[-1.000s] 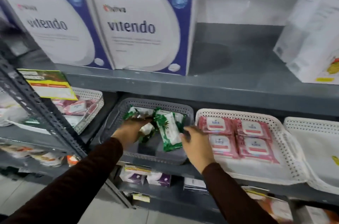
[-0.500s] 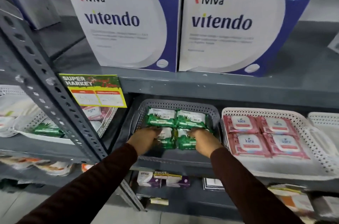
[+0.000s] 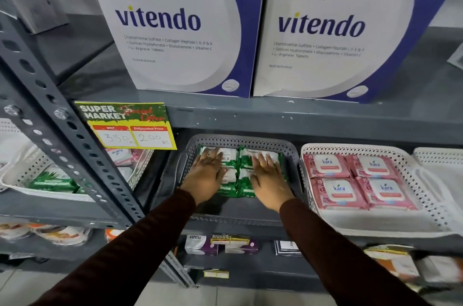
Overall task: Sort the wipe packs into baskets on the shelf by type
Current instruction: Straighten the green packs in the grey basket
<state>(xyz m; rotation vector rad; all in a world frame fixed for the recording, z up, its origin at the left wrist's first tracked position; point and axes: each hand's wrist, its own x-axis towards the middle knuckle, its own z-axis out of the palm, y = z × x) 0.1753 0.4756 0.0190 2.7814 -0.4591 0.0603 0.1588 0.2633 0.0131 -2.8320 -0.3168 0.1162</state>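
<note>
Both hands, left and right, now lie flat and spread on 4 green packs instead of gripping; pink packs fill the white basket beside.

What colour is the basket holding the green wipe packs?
Dark grey basket, perforated rim, seen in the head view.

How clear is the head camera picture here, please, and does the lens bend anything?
Head view: centre sharp, the vitendo boxes and kara packs legible; wide-angle lens splays the slotted upright; lower right corner smeared; fingers of the left hand and right hand slightly blurred over the green packs.
</note>
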